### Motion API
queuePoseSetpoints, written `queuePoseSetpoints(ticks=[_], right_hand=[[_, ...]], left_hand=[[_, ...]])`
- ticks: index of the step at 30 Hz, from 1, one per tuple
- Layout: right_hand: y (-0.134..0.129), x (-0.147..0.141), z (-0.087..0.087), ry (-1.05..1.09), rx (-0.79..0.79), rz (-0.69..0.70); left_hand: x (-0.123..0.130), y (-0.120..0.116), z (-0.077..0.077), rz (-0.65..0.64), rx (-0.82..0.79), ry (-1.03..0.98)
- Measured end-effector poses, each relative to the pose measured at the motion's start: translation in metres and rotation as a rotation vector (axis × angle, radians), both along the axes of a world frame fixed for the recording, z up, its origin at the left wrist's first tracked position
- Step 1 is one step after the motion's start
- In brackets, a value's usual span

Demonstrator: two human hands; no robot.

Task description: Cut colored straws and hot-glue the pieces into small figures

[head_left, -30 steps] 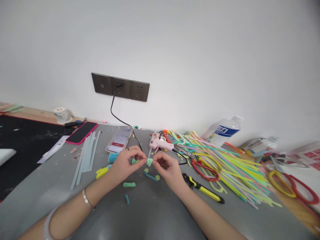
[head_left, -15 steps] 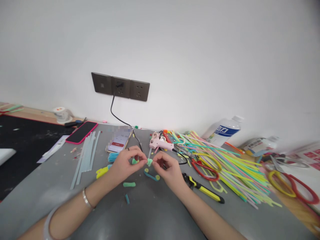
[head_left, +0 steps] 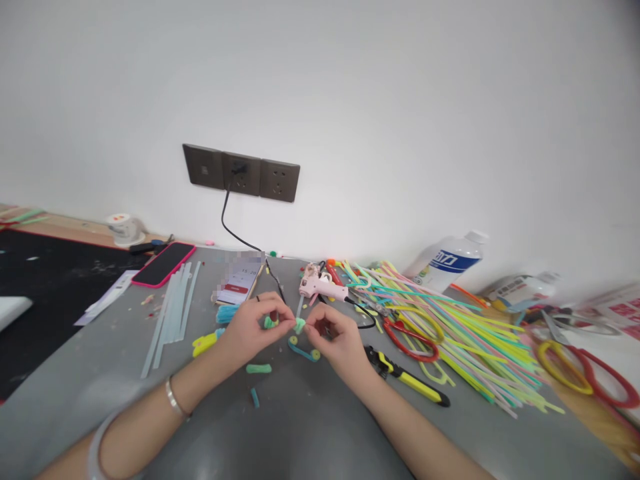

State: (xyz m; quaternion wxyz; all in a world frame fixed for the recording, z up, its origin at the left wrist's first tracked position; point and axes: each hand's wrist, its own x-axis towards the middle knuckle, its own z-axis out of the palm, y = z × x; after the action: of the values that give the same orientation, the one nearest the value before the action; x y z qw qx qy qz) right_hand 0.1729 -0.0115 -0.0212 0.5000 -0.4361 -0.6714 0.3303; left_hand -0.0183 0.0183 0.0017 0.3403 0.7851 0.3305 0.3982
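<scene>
Between my fingertips is a small green pipe-cleaner piece (head_left: 299,325). My left hand (head_left: 263,323) pinches it from one side, and my right hand (head_left: 336,337) pinches it from the other. Just below lies a blue pipe-cleaner strip with yellow coiled ends (head_left: 304,351). Nearer to me are a short green bundle (head_left: 259,369) and a small blue piece (head_left: 255,398). A yellow piece (head_left: 204,344) and a blue bundle (head_left: 227,314) sit beside my left hand, partly covered by it. Behind my hands lies a pink glue gun (head_left: 323,288).
Right of my hands are yellow-black pliers (head_left: 410,385), red-and-yellow scissors (head_left: 413,340) and many loose pipe cleaners (head_left: 465,347). A white bottle (head_left: 447,261) stands behind them. On the left lie glue sticks (head_left: 173,313) and two phones (head_left: 164,265). A black cord (head_left: 226,220) runs to the wall socket.
Almost nothing differs. Both hands keep their pinch on the green piece in the same place.
</scene>
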Motion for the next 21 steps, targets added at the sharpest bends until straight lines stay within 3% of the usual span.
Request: queuePoseSetpoints(ticks=[21], right_hand=[[-0.0001,-0.0007,0.0032,0.028,-0.058,0.020]], left_hand=[[-0.0009,0.0007,-0.0016,-0.003,-0.030,0.004]])
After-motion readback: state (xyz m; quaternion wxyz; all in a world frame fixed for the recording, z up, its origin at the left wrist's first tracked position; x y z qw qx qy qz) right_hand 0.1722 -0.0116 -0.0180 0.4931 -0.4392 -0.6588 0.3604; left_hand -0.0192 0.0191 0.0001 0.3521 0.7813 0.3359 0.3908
